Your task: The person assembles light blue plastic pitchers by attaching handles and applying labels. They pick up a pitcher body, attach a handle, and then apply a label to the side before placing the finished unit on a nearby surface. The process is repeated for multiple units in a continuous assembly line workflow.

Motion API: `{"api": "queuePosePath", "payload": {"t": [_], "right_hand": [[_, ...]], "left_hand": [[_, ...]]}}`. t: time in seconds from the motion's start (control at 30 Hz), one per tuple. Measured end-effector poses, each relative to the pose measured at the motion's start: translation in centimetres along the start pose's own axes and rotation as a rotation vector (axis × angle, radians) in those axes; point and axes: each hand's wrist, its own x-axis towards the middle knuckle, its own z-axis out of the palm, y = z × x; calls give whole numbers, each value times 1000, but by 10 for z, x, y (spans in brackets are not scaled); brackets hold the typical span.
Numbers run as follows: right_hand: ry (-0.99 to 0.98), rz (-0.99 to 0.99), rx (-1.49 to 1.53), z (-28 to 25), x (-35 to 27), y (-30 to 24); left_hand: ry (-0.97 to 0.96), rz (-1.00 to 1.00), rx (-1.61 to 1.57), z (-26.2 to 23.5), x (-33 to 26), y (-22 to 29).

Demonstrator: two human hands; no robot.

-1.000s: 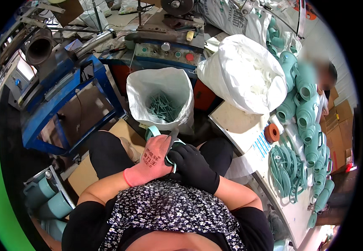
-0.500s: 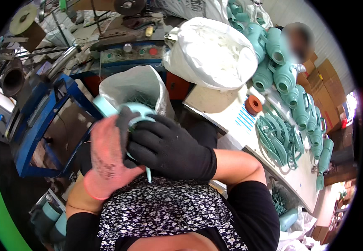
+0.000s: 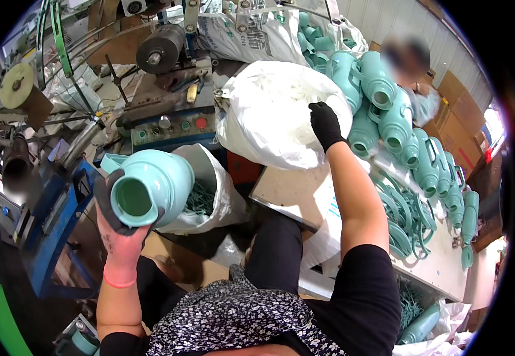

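Note:
My left hand [image 3: 121, 222], in a pink glove with dark fingers, is closed round the neck of a mint-green thermos jug shell [image 3: 165, 181]. The shell is tilted, its open mouth toward me and its handle at the upper left. My right hand [image 3: 327, 126], in a black glove, reaches over the right part of a large white sack [image 3: 251, 142] of pale translucent pieces [image 3: 287, 98]. Its fingers are drawn together near the pieces; whatever lies between them is hidden.
Behind the shell stands an open sack [image 3: 224, 202] with green trimmings. On the right, a table [image 3: 438, 270] bears green strips [image 3: 397, 219] and several green jugs [image 3: 394, 121]. A blue-framed machine [image 3: 55, 237] is at the left. Another person's hand [image 3: 423, 89] shows beyond the jugs.
My hands were together over my lap, round a green piece. Now they are apart: the left has the jug shell at the left, and the right has gone out to the white sack.

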Motion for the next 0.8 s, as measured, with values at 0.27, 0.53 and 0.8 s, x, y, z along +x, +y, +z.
{"api": "queuePosePath", "payload": {"t": [0.27,0.53,0.8], "right_hand": [[14,-46,-38,-3,2,-9],[16,-180,428,-83,-92,-118],[-351,-428,967,-152,-224,-234]], "left_hand": [[113,-45,-176,-49,-17,25],[-609,-625,-441,-6,-53,41],[-804,-54,-373,75,-92,35]]}}
